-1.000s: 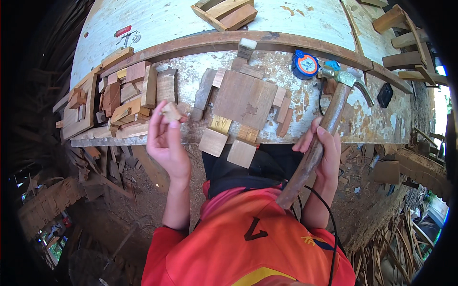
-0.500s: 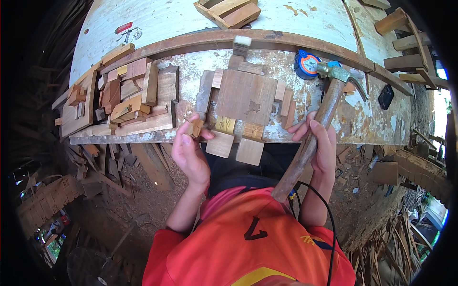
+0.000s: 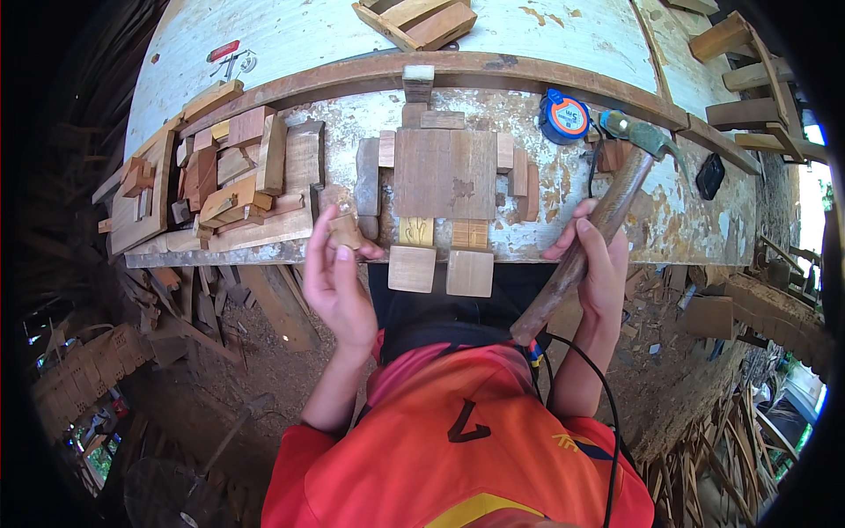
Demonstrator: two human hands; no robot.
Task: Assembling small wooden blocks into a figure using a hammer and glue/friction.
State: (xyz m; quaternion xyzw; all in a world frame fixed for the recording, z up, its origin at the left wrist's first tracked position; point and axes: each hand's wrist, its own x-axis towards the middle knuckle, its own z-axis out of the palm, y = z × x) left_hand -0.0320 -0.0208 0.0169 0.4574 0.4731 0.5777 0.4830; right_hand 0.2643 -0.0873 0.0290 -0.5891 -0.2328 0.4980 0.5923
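My left hand (image 3: pixel 339 286) pinches a small light-brown wooden block (image 3: pixel 345 231) between thumb and fingers at the front edge of the workbench. My right hand (image 3: pixel 601 260) is closed round the wooden handle of a claw hammer (image 3: pixel 607 207), its metal head pointing away from me. Between my hands, a flat figure made of wooden blocks lies on the bench, with a broad square board (image 3: pixel 444 172) as its middle. Two square blocks, a left one (image 3: pixel 412 268) and a right one (image 3: pixel 470 273), overhang the near edge. Smaller blocks sit round the board's sides and top.
A pile of wood offcuts (image 3: pixel 233 176) covers the bench's left part. A blue and orange tape measure (image 3: pixel 564 118) lies near the hammer head, and a black object (image 3: pixel 710 178) farther right. Behind runs a long wooden rail (image 3: pixel 493 66). Scrap wood (image 3: pixel 282 308) litters the ground.
The block figure has turned counterclockwise and now lies straighter, its top shifted left. My left hand has moved slightly left with the block, and the hammer slightly right.
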